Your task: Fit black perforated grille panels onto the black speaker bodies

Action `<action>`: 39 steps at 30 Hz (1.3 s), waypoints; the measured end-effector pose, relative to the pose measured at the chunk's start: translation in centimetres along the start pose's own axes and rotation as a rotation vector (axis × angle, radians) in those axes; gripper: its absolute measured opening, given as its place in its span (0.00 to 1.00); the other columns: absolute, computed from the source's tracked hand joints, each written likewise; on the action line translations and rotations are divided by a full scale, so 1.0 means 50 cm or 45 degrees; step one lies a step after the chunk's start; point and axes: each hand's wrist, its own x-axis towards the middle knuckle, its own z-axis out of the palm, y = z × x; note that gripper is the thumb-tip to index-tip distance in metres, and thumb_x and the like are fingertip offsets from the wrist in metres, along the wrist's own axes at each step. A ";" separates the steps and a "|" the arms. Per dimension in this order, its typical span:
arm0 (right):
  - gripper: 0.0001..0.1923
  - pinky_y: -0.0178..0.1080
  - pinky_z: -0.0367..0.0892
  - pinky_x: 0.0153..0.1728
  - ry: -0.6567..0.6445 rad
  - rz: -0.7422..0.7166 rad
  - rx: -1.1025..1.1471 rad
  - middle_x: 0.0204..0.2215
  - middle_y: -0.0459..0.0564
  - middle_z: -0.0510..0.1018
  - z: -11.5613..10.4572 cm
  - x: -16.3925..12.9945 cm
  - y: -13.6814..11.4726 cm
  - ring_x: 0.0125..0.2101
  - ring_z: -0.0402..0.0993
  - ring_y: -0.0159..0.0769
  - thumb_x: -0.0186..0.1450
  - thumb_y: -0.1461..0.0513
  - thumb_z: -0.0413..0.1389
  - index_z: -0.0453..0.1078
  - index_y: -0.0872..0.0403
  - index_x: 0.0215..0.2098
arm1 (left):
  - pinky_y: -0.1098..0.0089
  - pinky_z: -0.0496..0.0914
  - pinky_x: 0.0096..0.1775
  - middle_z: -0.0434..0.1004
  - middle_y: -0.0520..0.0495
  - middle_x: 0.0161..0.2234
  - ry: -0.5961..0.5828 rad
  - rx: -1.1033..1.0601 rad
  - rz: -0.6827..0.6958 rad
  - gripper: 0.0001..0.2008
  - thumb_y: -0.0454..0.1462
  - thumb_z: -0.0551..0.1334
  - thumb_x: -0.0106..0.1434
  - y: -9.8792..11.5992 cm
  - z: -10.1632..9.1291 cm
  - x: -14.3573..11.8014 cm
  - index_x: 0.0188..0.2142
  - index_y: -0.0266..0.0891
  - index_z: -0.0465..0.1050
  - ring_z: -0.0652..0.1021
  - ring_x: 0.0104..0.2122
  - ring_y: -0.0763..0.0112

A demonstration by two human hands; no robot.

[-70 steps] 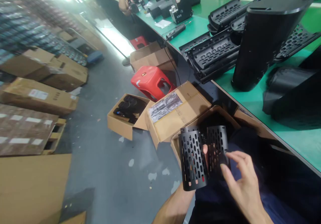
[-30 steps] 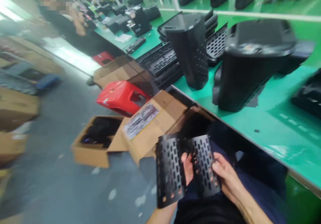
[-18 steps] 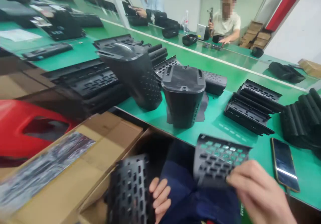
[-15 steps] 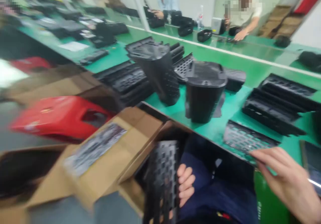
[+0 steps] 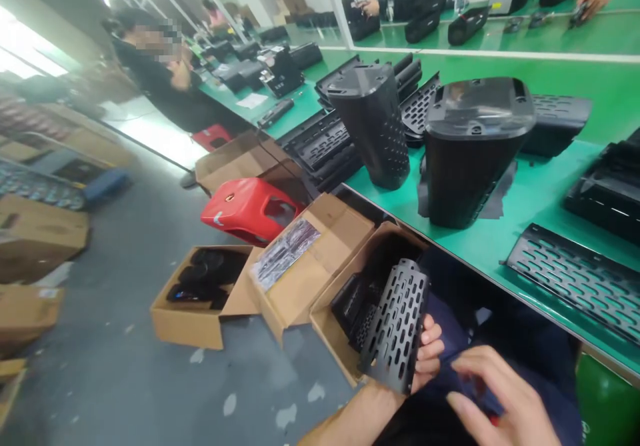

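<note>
Over an open cardboard box (image 5: 333, 339), my left hand (image 5: 429, 353) grips a black slotted panel (image 5: 400, 319), fingers curled round its right edge. Inside that box lie more black slotted parts (image 5: 363, 313). My right hand (image 5: 505, 393) is in the air just right of the held panel, thumb and fingers apart, holding nothing. Another black slotted panel (image 5: 580, 276) rests on the green table near its front edge. Two upright black housings (image 5: 463, 179) stand behind, one with a glossy top.
A red plastic stool (image 5: 245, 209) and a second cardboard box (image 5: 185, 319) with black parts are on the left floor. More black shells (image 5: 610, 186) lie on the green table (image 5: 545, 186). Co-workers (image 5: 150, 66) are at the table's far side and at the left.
The view has swung left and down. My right hand has left the slotted panel on the table and come over beside my left hand, which still holds its panel.
</note>
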 end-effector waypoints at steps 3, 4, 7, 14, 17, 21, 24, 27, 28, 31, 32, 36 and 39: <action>0.15 0.31 0.73 0.27 -0.057 0.113 0.159 0.37 0.44 0.79 0.091 0.017 -0.004 0.30 0.77 0.33 0.63 0.66 0.63 0.71 0.45 0.46 | 0.78 0.55 0.21 0.57 0.52 0.30 0.016 0.032 0.071 0.08 0.39 0.64 0.65 -0.002 -0.010 0.001 0.38 0.35 0.74 0.57 0.24 0.77; 0.17 0.32 0.73 0.28 -0.058 0.147 0.184 0.38 0.45 0.78 0.109 0.016 -0.001 0.32 0.77 0.34 0.62 0.67 0.63 0.70 0.46 0.47 | 0.77 0.57 0.22 0.58 0.52 0.30 0.020 0.043 0.092 0.09 0.40 0.65 0.65 -0.002 -0.013 0.001 0.38 0.34 0.75 0.58 0.24 0.77; 0.17 0.35 0.73 0.32 -0.137 0.236 0.214 0.42 0.47 0.76 0.136 -0.001 0.013 0.36 0.76 0.37 0.61 0.66 0.61 0.68 0.47 0.46 | 0.75 0.61 0.24 0.59 0.52 0.29 0.030 0.077 0.115 0.11 0.41 0.67 0.63 -0.004 -0.017 0.005 0.38 0.34 0.76 0.58 0.24 0.76; 0.12 0.37 0.70 0.32 -0.151 0.375 0.231 0.36 0.44 0.75 0.146 -0.021 0.018 0.31 0.71 0.36 0.61 0.64 0.63 0.65 0.48 0.39 | 0.73 0.55 0.22 0.60 0.51 0.26 0.044 0.160 0.056 0.10 0.41 0.69 0.59 0.005 0.023 0.001 0.33 0.34 0.78 0.57 0.22 0.76; 0.08 0.39 0.71 0.36 -0.040 0.356 0.242 0.36 0.44 0.77 0.131 -0.002 0.029 0.33 0.73 0.37 0.65 0.61 0.62 0.67 0.48 0.39 | 0.72 0.46 0.19 0.60 0.50 0.26 0.043 0.200 -0.031 0.10 0.41 0.67 0.60 0.011 0.030 -0.002 0.33 0.35 0.78 0.55 0.20 0.76; 0.13 0.43 0.72 0.38 0.175 0.399 0.133 0.39 0.49 0.77 0.098 0.045 0.072 0.36 0.75 0.41 0.66 0.55 0.64 0.71 0.49 0.45 | 0.74 0.43 0.19 0.58 0.52 0.25 0.050 0.238 -0.119 0.06 0.38 0.65 0.62 0.012 0.018 -0.003 0.32 0.37 0.76 0.53 0.20 0.77; 0.21 0.46 0.73 0.42 0.229 0.372 0.127 0.49 0.55 0.77 0.080 0.086 0.104 0.45 0.75 0.47 0.65 0.54 0.63 0.71 0.49 0.54 | 0.77 0.42 0.18 0.55 0.53 0.24 0.049 0.248 -0.183 0.06 0.39 0.65 0.63 0.010 0.011 -0.004 0.33 0.37 0.75 0.51 0.20 0.77; 0.24 0.50 0.73 0.48 0.178 0.372 0.189 0.56 0.58 0.75 0.074 0.118 0.122 0.53 0.73 0.51 0.65 0.53 0.62 0.70 0.51 0.58 | 0.78 0.42 0.19 0.55 0.53 0.26 0.060 0.240 -0.240 0.08 0.40 0.63 0.65 0.012 0.012 -0.009 0.33 0.37 0.73 0.50 0.21 0.77; 0.24 0.51 0.72 0.49 0.156 0.391 0.210 0.56 0.58 0.75 0.075 0.126 0.125 0.54 0.73 0.52 0.65 0.52 0.62 0.71 0.51 0.58 | 0.78 0.42 0.19 0.54 0.53 0.26 0.065 0.237 -0.264 0.08 0.39 0.62 0.65 0.015 0.013 -0.013 0.34 0.36 0.74 0.49 0.21 0.78; 0.23 0.52 0.70 0.52 0.101 0.468 0.263 0.52 0.57 0.79 0.080 0.136 0.132 0.52 0.75 0.51 0.65 0.51 0.62 0.73 0.51 0.55 | 0.77 0.42 0.19 0.53 0.53 0.26 0.084 0.238 -0.350 0.07 0.38 0.61 0.66 0.025 0.012 -0.027 0.34 0.35 0.75 0.49 0.21 0.78; 0.23 0.52 0.70 0.52 0.090 0.498 0.274 0.50 0.56 0.79 0.082 0.137 0.133 0.50 0.76 0.51 0.64 0.51 0.62 0.73 0.51 0.54 | 0.76 0.41 0.19 0.53 0.53 0.26 0.092 0.241 -0.378 0.08 0.37 0.60 0.66 0.029 0.009 -0.033 0.35 0.35 0.76 0.49 0.21 0.78; 0.21 0.49 0.70 0.46 0.065 0.669 0.269 0.37 0.52 0.79 0.084 0.129 0.137 0.40 0.76 0.48 0.61 0.49 0.64 0.77 0.51 0.46 | 0.74 0.40 0.21 0.54 0.52 0.28 0.126 0.270 -0.490 0.12 0.36 0.56 0.70 0.050 -0.008 -0.056 0.40 0.36 0.78 0.50 0.22 0.77; 0.17 0.46 0.69 0.41 0.038 0.803 0.278 0.30 0.48 0.75 0.081 0.115 0.135 0.34 0.73 0.44 0.60 0.48 0.64 0.78 0.51 0.38 | 0.73 0.40 0.21 0.55 0.52 0.29 0.125 0.315 -0.594 0.15 0.37 0.54 0.70 0.066 -0.016 -0.068 0.47 0.37 0.79 0.52 0.23 0.77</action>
